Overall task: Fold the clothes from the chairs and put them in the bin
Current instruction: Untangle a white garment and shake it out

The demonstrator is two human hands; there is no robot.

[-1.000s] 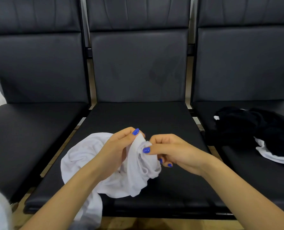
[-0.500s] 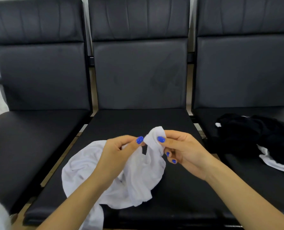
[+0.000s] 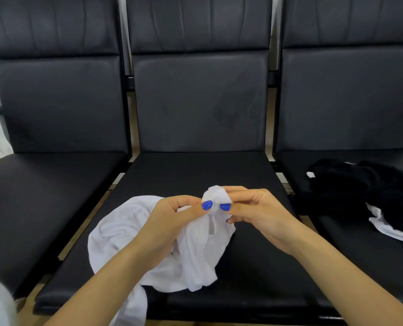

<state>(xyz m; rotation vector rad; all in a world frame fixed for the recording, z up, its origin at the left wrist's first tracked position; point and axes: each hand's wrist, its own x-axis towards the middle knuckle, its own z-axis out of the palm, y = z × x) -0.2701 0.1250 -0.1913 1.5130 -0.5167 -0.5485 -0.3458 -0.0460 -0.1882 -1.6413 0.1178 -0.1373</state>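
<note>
White cotton, a crumpled garment point(image 3: 134, 234), lies bunched on the seat of the middle chair point(image 3: 195, 172), one end trailing off the front edge. The left hand point(image 3: 172, 222) and right hand point(image 3: 259, 212) meet above it, thumb and fingers point(image 3: 235, 192) of each pinching the same small edge, probably to find a hem before spreading it flat. A dark clothes pile point(image 3: 360, 189) waits on the right chair point(image 3: 341, 243). No bin is in view.

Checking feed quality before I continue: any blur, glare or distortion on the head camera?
Head view: centre sharp, both hands pinching the white garment clearly; wide-angle bowing of the chairs toward the edges; soft sheen on the backrests, no harsh glare; lower-left corner blurred; black clothes lose detail in shadow.
</note>
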